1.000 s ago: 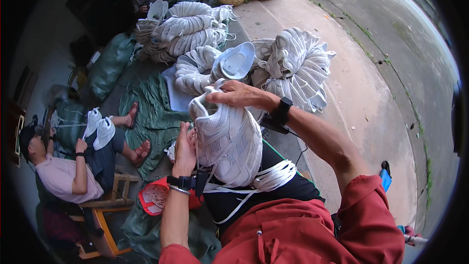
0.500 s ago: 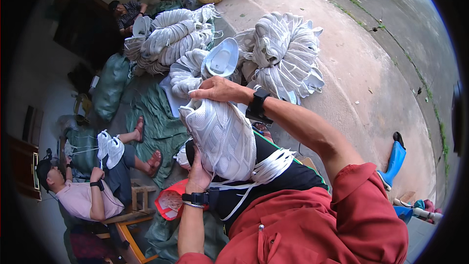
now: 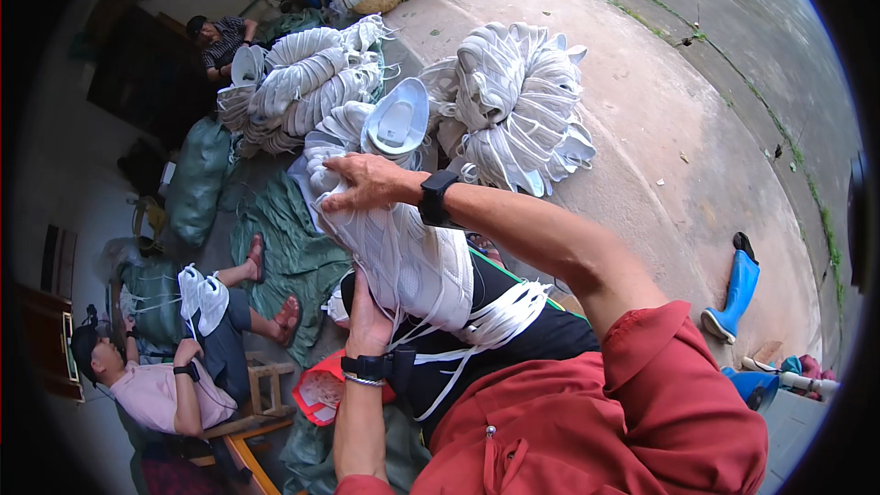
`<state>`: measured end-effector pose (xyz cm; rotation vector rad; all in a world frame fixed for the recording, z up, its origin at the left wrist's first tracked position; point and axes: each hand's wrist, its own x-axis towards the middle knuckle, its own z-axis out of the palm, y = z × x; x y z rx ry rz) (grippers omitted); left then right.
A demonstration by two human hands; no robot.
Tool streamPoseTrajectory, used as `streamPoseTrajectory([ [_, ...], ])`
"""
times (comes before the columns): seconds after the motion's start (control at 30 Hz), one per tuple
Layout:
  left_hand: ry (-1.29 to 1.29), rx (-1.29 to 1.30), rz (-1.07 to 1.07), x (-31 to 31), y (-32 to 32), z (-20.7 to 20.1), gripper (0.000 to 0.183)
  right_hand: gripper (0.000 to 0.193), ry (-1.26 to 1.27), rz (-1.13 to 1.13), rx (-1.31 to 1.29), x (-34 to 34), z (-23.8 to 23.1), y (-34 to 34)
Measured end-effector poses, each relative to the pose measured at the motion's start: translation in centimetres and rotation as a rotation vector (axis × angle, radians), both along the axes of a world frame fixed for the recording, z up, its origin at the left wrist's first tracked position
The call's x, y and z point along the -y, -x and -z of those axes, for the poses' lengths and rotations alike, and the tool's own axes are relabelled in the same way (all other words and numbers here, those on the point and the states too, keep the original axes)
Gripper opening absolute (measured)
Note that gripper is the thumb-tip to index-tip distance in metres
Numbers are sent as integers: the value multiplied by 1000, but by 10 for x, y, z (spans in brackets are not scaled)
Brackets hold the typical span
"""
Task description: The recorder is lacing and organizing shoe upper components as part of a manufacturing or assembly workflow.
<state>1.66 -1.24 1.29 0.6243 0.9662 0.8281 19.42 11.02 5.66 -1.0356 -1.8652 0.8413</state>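
up close, right hand (image 3: pixel 367 181) pressed flat, fingers spread, on top of a white bundle of shoe uppers (image 3: pixel 403 257) held over the lap. left hand (image 3: pixel 368 316) underneath, closed around the bundle's lower end, loose white straps (image 3: pixel 500 321) trailing beside it. beyond, 2 big heaps of the same white pieces (image 3: pixel 513 105) on the concrete, green sacks (image 3: pixel 197 179) to the left. at lower left, a seated person in pink (image 3: pixel 156 394) holding white pieces; a blue boot (image 3: pixel 738 289) standing at right.
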Motion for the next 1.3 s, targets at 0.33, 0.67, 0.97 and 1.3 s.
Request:
streamPoseTrajectory([
  [0.33, 133, 52, -37, 6, 7, 23, 57, 73, 142, -90, 18, -15, 37, 6],
  [0.67, 235, 27, -45, 63, -12, 15, 59, 43, 178, -158, -30, -21, 45, 25],
  [0.97, 71, -383, 13, 90, -21, 62, 60, 61, 128, -120, 381, -16, 20, 44],
  [1.3, -330, -519, 1, 103, -14, 68, 51, 48, 131, -118, 454, -20, 17, 61],
])
